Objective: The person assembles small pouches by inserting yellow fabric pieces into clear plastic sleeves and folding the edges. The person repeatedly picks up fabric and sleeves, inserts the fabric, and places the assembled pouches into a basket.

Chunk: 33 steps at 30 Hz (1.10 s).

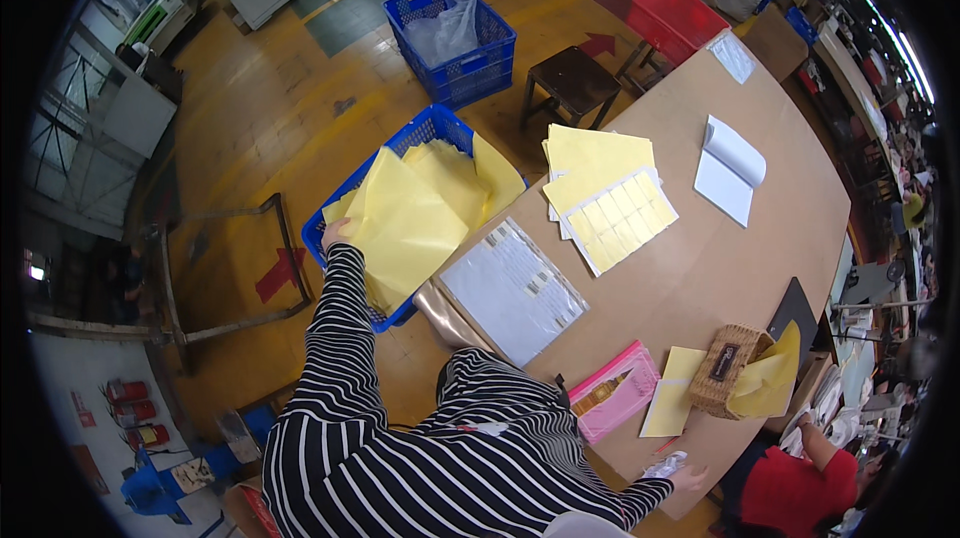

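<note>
My left hand (336,234) is at the left edge of a large yellow sheet (410,228), its fingers closed on that edge. The sheet lies on more yellow sheets heaped in a blue plastic crate (315,228) beside the table. Far to the right, my right hand (688,479) rests on the table's near edge with its fingers stretched out, holding nothing I can see. Next to its wrist is a small crumpled whitish piece (665,465). A red pen (664,446) lies just beyond.
On the brown table (640,308) lie a plastic-covered document (515,290), yellow label sheets (615,218), an open notebook (730,173), a pink folder (615,393) and a wicker basket (725,371). Beyond stand a stool (573,78) and another blue crate (460,78). A person in red (800,488) works at right.
</note>
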Motion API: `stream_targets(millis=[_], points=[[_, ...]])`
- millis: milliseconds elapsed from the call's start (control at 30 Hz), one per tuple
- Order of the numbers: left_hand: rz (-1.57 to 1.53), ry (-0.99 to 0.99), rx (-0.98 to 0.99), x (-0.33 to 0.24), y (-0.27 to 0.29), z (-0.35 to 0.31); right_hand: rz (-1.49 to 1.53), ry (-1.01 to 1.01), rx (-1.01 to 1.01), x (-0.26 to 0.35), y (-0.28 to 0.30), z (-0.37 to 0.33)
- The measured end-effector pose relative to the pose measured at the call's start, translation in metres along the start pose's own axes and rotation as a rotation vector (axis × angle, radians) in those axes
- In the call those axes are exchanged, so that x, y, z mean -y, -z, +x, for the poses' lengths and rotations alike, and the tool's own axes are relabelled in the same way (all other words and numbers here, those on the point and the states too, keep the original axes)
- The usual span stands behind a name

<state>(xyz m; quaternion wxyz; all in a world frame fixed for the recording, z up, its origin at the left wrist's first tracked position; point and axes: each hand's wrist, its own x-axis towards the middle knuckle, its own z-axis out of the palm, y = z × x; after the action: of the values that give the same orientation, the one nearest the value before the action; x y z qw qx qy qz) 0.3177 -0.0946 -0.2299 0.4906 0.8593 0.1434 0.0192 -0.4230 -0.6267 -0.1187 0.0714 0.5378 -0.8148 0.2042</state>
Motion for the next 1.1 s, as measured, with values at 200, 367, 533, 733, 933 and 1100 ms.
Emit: stream_targets(millis=[200,367,533,733,933,1100], points=[[0.389,0.450,0.015,0.038,0.022,0.047,0.219,0.152,0.163,0.015,0.011,0.018],[0.815,0.327,-0.280,0.026,-0.018,-0.012,0.414,0.185,0.279,0.031,0.015,0.020],[0.747,0.223,-0.222,-0.014,-0.126,-0.060,0.522,0.158,0.309,0.063,0.007,0.014],[0.364,-0.723,0.547,-0.083,-0.280,-0.193,0.764,0.106,0.397,0.107,0.019,-0.015],[0.078,-0.520,0.769,-0.118,-0.395,-0.208,0.696,0.196,0.345,0.081,0.044,-0.046],[0.377,-0.583,0.736,-0.130,-0.428,-0.182,0.655,0.005,0.273,0.044,0.056,-0.071]])
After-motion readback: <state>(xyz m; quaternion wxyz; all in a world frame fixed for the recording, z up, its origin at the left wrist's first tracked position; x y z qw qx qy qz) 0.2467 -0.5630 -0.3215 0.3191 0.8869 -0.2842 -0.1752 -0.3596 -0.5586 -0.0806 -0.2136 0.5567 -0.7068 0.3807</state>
